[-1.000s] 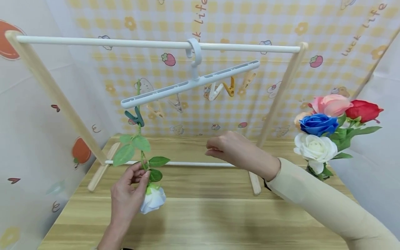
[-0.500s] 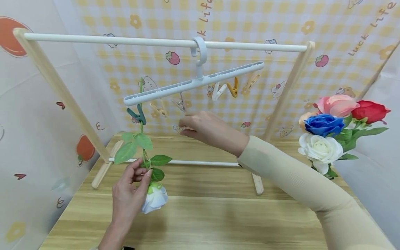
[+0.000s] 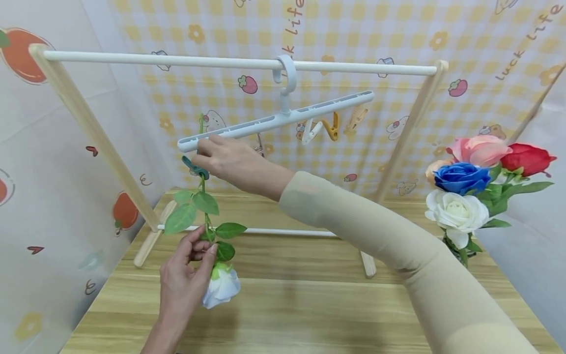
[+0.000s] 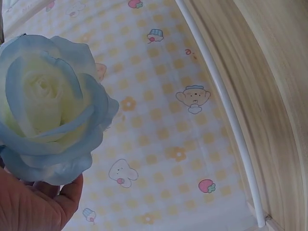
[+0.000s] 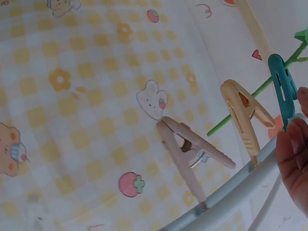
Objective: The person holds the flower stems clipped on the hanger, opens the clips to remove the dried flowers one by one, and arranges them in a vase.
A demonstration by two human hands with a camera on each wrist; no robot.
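A white rose with pale blue petals [image 3: 222, 289] hangs head down, its green stem rising past a teal clothespin [image 3: 201, 172] at the hanger's left end. My left hand [image 3: 184, 275] pinches the stem between thumb and fingers just above the bloom; in the left wrist view the rose [image 4: 48, 110] faces the camera and covers part of that hand. Up at the hanger, my right hand [image 3: 234, 160] grips the teal clothespin, with fingertips on its lower end in the right wrist view. The light blue hanger [image 3: 283, 118] tilts, its left end lower.
A wooden rack with a white top rod [image 3: 177, 60] carries the hanger. Further clothespins hang from it, including a white one [image 3: 310, 132] and a mustard one [image 3: 331, 127]. Several roses, among them a blue one [image 3: 462, 178], stand at the right of the wooden table [image 3: 309, 314].
My right hand has moved left and up from the middle of the rack to the teal clothespin. My left hand keeps its pinch on the rose stem.
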